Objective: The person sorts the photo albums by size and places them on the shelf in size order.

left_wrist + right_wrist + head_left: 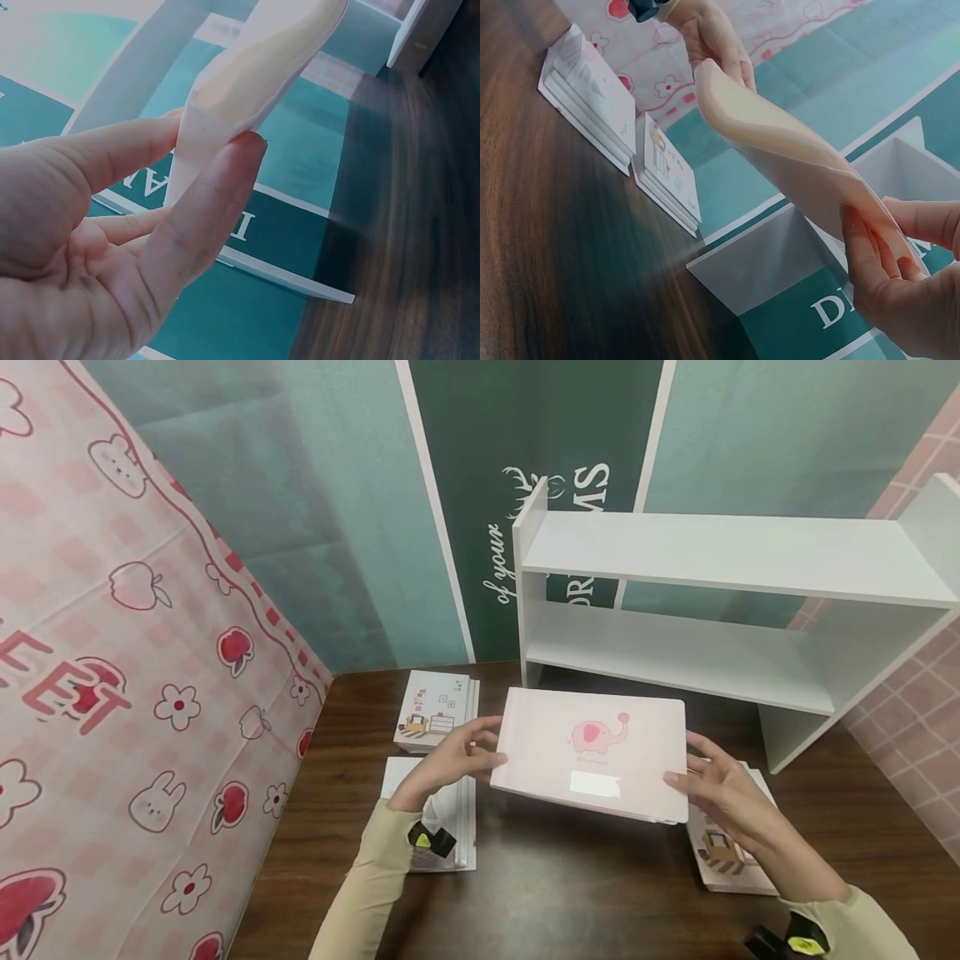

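A pale pink notebook with an elephant drawn on its cover is held up above the table, cover facing up. My left hand pinches its left edge between thumb and fingers. The right hand grips the opposite edge the same way. Cream page edges of the notebook show in the right wrist view, with the covers slightly bowed. Below my right hand lies a white notebook with a printed drawing, partly covered by that hand.
On the left of the brown table lie a stack of illustrated notebooks and, nearer, a second white stack partly behind the left forearm. A white two-tier shelf stands at the back right. Patterned cloth hangs at left.
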Tool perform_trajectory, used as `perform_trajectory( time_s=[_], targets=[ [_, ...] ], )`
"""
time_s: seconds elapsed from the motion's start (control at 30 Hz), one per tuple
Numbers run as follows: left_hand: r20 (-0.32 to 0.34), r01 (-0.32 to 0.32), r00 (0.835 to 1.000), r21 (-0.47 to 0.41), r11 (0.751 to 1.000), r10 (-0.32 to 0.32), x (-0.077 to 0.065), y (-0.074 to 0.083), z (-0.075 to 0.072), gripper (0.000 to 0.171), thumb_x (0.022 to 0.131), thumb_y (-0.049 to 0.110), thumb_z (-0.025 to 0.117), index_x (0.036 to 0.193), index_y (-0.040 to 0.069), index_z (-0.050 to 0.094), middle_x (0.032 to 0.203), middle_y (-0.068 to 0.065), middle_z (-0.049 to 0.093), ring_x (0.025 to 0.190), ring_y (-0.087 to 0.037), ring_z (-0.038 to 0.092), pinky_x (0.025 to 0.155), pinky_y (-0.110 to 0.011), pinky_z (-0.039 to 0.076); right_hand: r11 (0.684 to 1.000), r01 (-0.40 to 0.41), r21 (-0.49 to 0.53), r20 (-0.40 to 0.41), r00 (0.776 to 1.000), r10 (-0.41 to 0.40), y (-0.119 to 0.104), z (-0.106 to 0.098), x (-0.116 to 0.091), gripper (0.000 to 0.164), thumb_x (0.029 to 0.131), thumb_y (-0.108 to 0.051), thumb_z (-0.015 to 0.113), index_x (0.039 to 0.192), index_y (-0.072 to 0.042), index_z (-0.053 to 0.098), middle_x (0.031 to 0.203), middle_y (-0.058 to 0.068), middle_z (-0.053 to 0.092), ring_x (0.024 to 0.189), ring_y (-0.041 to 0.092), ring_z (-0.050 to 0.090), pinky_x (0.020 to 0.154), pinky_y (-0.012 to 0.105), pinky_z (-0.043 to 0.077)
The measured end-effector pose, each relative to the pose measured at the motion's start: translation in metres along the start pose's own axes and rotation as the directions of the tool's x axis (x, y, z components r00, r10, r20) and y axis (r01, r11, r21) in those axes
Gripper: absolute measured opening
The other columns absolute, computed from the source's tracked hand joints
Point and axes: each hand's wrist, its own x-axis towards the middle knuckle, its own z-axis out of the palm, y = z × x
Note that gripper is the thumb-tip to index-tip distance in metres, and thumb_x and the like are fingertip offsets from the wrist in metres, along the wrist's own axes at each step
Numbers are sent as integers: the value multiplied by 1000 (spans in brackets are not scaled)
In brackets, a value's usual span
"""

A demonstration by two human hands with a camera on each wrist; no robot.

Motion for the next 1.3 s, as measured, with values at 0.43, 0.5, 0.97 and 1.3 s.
perform_trajectory(
  time_s=[0.43,0.5,0.97,1.3],
  targets=[
    [17,-9,1000,-5,1000,9,4,5,-4,62,87,7,63,141,2,32,117,-24,54,82,-21,65,70,-38,56,997,45,54,29,998,-47,-6,-3,1,58,92,5,48,139,-18,25,114,-4,62,93,13,65,74,31,55],
    [17,-16,1000,-6,1000,17,4,6,-4,63,87,7,63,141,1,32,117,-24,54,83,-21,65,70,-38,56,997,47,62,33,998,-49,-7,-4,1,58,92,6,47,139,-18,25,114,-4,62,93,13,65,74,31,55],
    [4,-57,998,-26,998,57,4,8,-5,63,87,6,62,142,2,31,118,-27,53,83,-19,66,70,-36,56,992,75,101,60,995,-81,-11,-6,2,57,92,9,45,139,-18,26,116,-3,62,93,14,65,73,33,56],
    [-5,-55,998,-17,998,55,13,-8,-8,65,87,8,64,143,5,31,119,-23,54,81,-18,65,69,-38,56,990,90,105,65,993,-97,-13,-6,2,57,92,9,44,140,-17,25,117,-2,62,94,14,65,74,32,55]
  ],
)
